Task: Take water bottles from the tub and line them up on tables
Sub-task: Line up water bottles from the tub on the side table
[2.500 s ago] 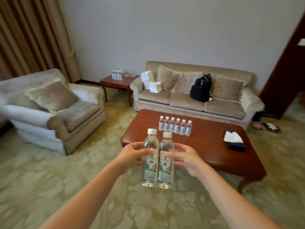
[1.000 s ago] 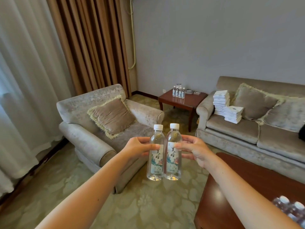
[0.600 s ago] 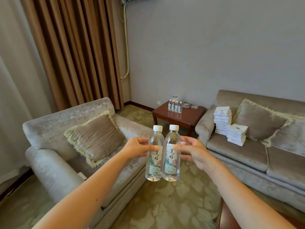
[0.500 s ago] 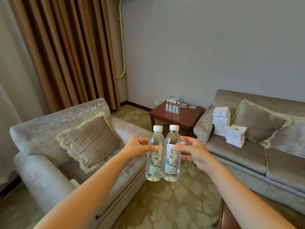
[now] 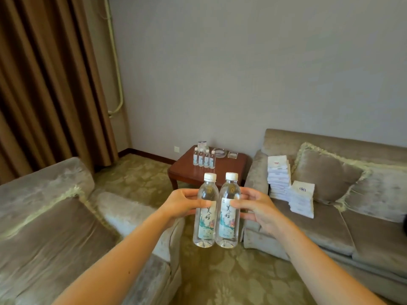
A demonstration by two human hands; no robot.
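Gripping one upright water bottle each, left hand (image 5: 182, 205) and right hand (image 5: 257, 209) press left bottle (image 5: 206, 213) against right bottle (image 5: 228, 213) above the carpet (image 5: 220, 278).

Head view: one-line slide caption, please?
Left hand and right hand carry two water bottles toward a corner table holding four.

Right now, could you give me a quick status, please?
Left hand and right hand each grip one bottle. Corner table ahead, four bottles there. Path clear.
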